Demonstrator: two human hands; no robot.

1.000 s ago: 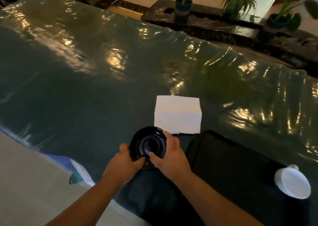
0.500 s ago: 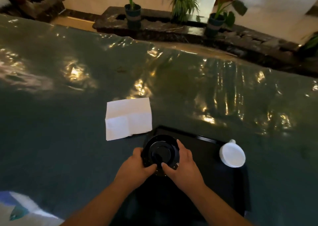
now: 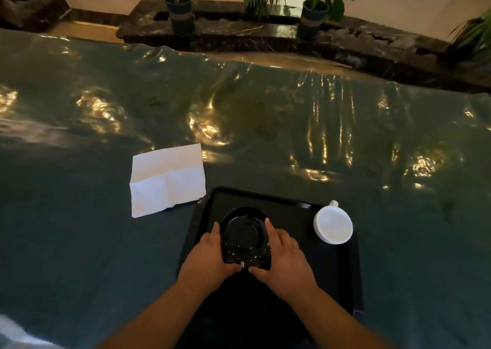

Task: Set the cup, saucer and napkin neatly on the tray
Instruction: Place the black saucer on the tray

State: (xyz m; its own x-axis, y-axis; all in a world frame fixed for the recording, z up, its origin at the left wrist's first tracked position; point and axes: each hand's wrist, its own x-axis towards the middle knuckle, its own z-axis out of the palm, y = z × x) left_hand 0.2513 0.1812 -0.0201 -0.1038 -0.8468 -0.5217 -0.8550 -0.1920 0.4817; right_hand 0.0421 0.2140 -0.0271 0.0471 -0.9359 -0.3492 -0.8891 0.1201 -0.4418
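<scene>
Holding the black saucer (image 3: pixel 243 236) between them, both hands are closing on its rim: the left hand (image 3: pixel 210 255) is cupping the left edge and the right hand (image 3: pixel 283 255) the right edge, fingers curled round it, thumbs meeting at the near side. The saucer is hovering low over, or perhaps just touching, the middle of the black tray (image 3: pixel 287 210); black on black, contact cannot be told. To do this step well, the person should be keeping the saucer level, lowering it flat near the tray's centre, and leaving room at the right so the white cup (image 3: pixel 333 224), which is sitting at the tray's far right corner, can be lifted over onto it. Releasing both hands together would likely stop the saucer sliding. The white napkin (image 3: pixel 167 180) is lying on the green-covered counter (image 3: pixel 79 242), just off the tray's far left corner and slightly askew.

Compared with a second ago, the saucer is no longer off the tray's left edge near the napkin; it is now over the tray's middle. The cup and napkin appear to be staying where they were.
</scene>
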